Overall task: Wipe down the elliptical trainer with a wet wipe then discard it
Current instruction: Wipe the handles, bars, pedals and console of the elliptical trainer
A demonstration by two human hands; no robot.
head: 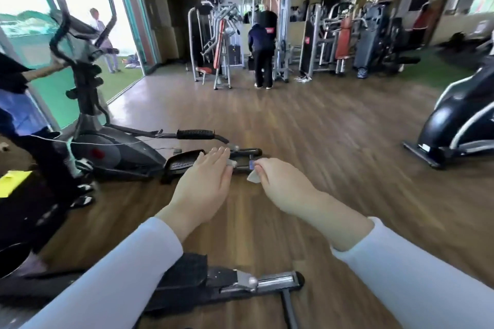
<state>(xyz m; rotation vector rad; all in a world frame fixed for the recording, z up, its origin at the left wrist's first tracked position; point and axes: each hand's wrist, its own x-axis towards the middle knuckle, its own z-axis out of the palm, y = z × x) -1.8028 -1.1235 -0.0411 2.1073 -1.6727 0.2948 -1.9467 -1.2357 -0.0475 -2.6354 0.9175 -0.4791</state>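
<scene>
Wet wipe [253,177], small and pale, is pinched in the fingertips of the right hand [280,177], with a blue bit just above it. The left hand [205,176] is at 9 o'clock from it, flat, with its fingers straight and together. A grey bit shows at its fingertips, and I cannot tell if it is held. At 10 o'clock the elliptical trainer [112,147] stands on the wooden floor [320,168]. Far back at 12 o'clock, a person in dark clothes [263,45] stands by the weight machines [213,35].

free: wooden floor [320,147] centre | blocked: elliptical trainer [120,152] left, second machine [454,120] right, rail [272,282] below
</scene>
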